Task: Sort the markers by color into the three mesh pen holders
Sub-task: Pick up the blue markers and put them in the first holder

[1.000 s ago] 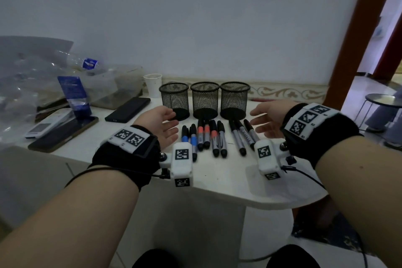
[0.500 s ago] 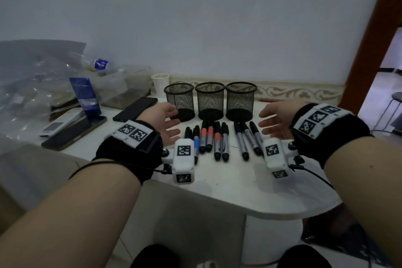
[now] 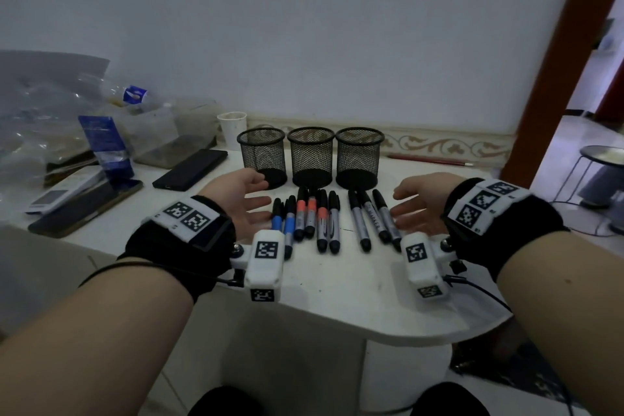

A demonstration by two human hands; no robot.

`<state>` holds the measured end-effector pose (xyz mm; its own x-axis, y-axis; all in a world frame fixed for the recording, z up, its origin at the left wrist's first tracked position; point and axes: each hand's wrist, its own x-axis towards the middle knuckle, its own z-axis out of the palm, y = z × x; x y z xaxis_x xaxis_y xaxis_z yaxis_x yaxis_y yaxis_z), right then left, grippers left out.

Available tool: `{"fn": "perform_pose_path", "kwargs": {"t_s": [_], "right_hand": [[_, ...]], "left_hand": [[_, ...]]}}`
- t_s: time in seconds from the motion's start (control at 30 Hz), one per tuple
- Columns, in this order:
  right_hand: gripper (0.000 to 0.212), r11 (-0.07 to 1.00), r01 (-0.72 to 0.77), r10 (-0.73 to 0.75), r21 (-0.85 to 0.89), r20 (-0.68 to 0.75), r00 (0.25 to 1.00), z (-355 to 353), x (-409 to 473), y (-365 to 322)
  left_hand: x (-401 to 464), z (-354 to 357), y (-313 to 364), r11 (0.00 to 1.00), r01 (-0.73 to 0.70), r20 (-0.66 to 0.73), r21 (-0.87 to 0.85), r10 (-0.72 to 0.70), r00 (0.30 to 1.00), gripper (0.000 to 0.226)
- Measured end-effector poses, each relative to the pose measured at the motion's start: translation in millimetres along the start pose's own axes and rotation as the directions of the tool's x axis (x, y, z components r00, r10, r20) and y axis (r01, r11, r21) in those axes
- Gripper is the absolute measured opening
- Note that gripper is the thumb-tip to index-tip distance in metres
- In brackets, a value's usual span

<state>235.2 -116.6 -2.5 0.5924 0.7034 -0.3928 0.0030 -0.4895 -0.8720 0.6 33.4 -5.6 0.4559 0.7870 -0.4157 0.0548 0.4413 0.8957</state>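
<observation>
Three empty black mesh pen holders stand in a row at the back of the white table: left, middle, right. In front of them lie several markers side by side: two blue ones at the left, three red ones in the middle with a black one beside them, and three black ones at the right. My left hand hovers open, palm inward, just left of the blue markers. My right hand hovers open just right of the black markers. Neither hand holds anything.
A dark phone, a paper cup, a blue packet, a remote and plastic bags crowd the table's left side. A red pencil lies at the back right. The table's rounded front edge is near me. A stool stands at the right.
The view has shifted, so the table sits a little further right and lower in frame. Both hands stay open on either side of the markers, and nothing has been picked up.
</observation>
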Motion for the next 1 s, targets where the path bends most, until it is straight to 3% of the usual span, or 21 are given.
{"fn": "perform_pose_path", "kwargs": {"t_s": [0.2,0.4,0.6,0.9,1.0], "right_hand": [[0.012,1.000,-0.015,0.016,-0.021,0.044,0.999,9.9,3.1,-6.5],[0.010,0.998,0.062,-0.061,-0.014,0.009,0.998,6.0,0.7,-26.4],[0.012,0.992,0.116,-0.110,-0.041,0.123,0.986,45.4,-13.3,-48.5],[0.015,0.990,0.046,-0.007,-0.136,0.278,0.960,107.3,-34.2,-55.3],[0.013,0.982,0.046,-0.002,-0.181,0.240,0.971,121.2,-37.5,-55.0]], "left_hand": [[0.9,-4.0,-4.0,0.999,0.012,0.021,-0.043,-0.011,1.000,0.022],[3.8,-10.6,1.9,0.999,0.003,0.008,-0.037,-0.003,1.000,0.021],[-2.2,-21.9,-0.8,0.996,0.001,0.012,-0.086,0.000,1.000,0.021],[-20.3,-55.7,6.8,0.983,-0.062,0.002,-0.174,0.063,0.998,0.021],[-25.1,-65.2,10.9,0.978,-0.090,0.022,-0.189,0.096,0.995,0.020]]}}
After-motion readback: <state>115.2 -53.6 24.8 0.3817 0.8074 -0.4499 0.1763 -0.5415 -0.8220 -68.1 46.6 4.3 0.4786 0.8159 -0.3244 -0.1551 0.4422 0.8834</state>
